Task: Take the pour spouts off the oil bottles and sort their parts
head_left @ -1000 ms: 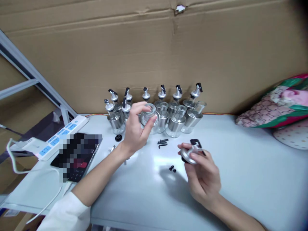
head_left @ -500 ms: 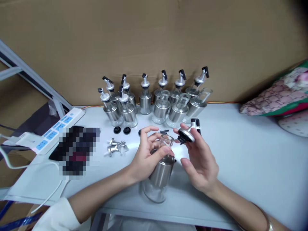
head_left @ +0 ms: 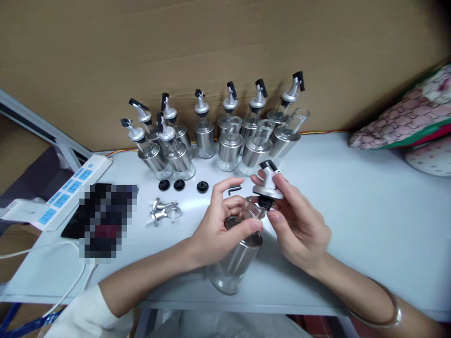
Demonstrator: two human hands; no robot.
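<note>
Near the table's front edge, my left hand (head_left: 220,230) is wrapped round the neck of a glass oil bottle (head_left: 243,256) with a steel sleeve. The bottle leans to the right, its base on the table. My right hand (head_left: 303,225) grips a pour spout stopper (head_left: 268,188), silver with a black lever and a black ribbed plug. The plug points down at the bottle's mouth; whether it touches the rim I cannot tell. Beyond my hands lie black rubber plugs (head_left: 202,187), small black lever pieces (head_left: 235,188) and silver spout parts (head_left: 163,211).
Several bottles with spouts (head_left: 204,136) stand along the cardboard wall at the back, with three open-necked bottles (head_left: 230,145) before them. A white power strip (head_left: 73,188) and a dark, blurred-out device (head_left: 102,220) lie at left. A patterned fabric bundle (head_left: 405,112) sits at back right.
My right hand has turned the spout stopper upright and brought it over the bottle's mouth. The bottle in my left hand tilts further right. The camera view has shifted slightly.
</note>
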